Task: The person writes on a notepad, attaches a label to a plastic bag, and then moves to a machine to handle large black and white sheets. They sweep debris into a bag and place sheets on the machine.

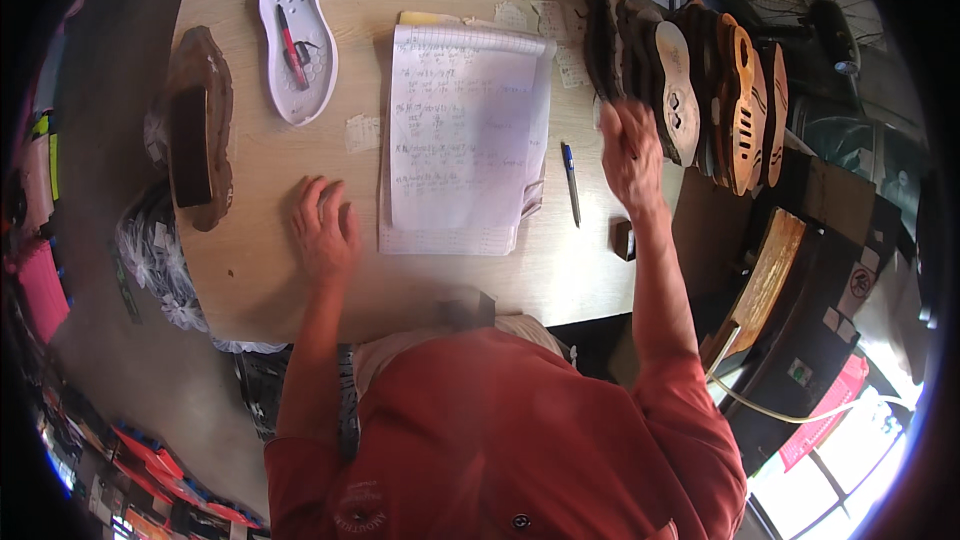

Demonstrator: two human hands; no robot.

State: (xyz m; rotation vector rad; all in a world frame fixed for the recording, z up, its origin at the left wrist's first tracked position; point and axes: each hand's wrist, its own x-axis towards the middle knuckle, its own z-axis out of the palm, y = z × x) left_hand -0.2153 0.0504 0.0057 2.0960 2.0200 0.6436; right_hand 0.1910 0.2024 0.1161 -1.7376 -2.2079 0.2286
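Observation:
My left hand rests on the wooden table with its fingers spread, holding nothing, left of a stack of handwritten paper sheets. At the right, my right hand has its fingers curled at the near end of a dark shoe sole, which stands first in a row of soles. The fingers partly hide that end. Beside it in the row is a beige sole with dark cut-outs. A blue pen lies between the papers and my right forearm.
A white sole at the far left bears a red marker. Brown soles stand on edge at the left table side. Tan soles continue the row at right. A small dark block sits by my right forearm.

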